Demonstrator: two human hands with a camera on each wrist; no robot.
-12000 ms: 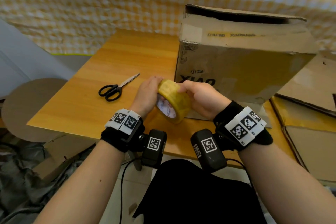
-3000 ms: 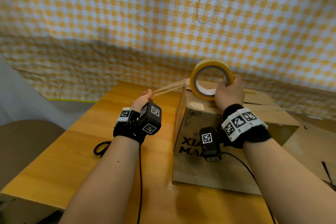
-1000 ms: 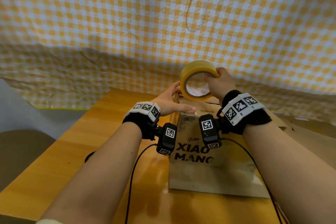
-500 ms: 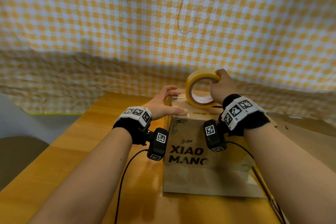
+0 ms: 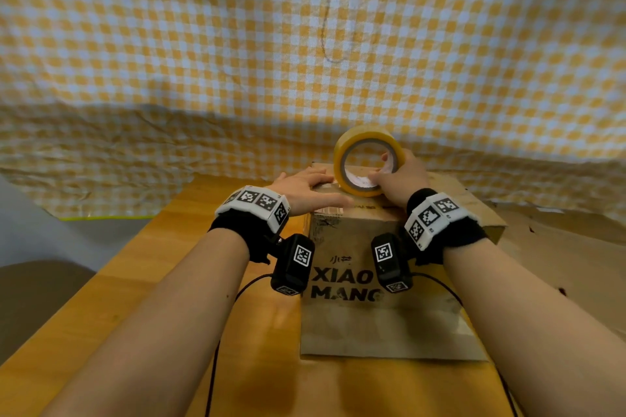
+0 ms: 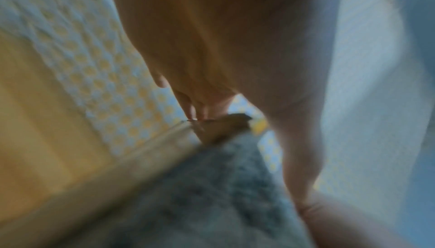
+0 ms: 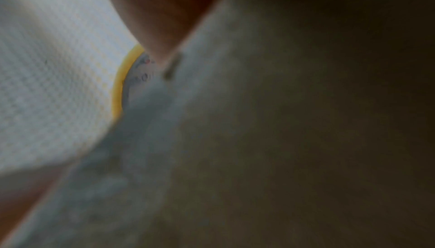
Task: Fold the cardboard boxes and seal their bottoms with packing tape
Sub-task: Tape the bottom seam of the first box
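Left hand (image 5: 306,191) lies flat, pinning tape to the brown cardboard box (image 5: 379,264); right hand (image 5: 398,179) grips the upright yellow tape roll (image 5: 364,159), ready to unroll it.

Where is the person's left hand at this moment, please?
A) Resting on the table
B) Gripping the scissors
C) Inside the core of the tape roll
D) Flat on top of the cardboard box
D: in the head view the left hand lies with straight fingers on top of the cardboard box, beside the tape roll gripped by the right hand.
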